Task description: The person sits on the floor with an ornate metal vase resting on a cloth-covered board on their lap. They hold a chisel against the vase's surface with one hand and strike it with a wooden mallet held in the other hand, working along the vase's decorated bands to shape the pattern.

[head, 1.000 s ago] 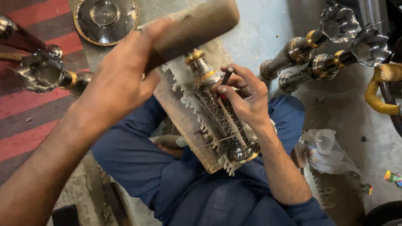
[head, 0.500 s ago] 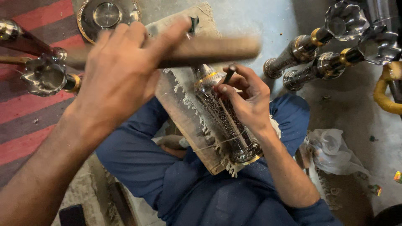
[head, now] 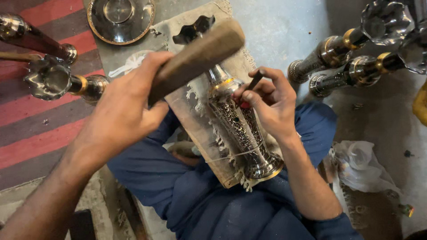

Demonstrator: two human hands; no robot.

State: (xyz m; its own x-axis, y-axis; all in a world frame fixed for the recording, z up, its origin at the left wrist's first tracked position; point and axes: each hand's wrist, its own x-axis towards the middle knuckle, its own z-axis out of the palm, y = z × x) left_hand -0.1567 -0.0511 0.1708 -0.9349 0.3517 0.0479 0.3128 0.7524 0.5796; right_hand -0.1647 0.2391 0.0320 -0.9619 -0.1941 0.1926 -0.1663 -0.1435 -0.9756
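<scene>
The left hand (head: 122,111) is clenched around a wooden mallet (head: 195,58), its head raised above the work. The right hand (head: 267,100) pinches a thin dark punch (head: 254,82), tip set against the patterned metal vase (head: 238,124), which lies tilted on a fringed cloth over a wooden board (head: 200,133) across the person's lap. To strike well, the punch should stay steady and square to the surface, fingers clear of its head, and the blow should land light and straight so the vase does not roll. Around the work lie more vases (head: 351,62) at right, another metal piece (head: 58,80) at left and a round metal dish (head: 120,20) above. None crowds the swing; only the pinching fingers sit close to the mallet's path.
</scene>
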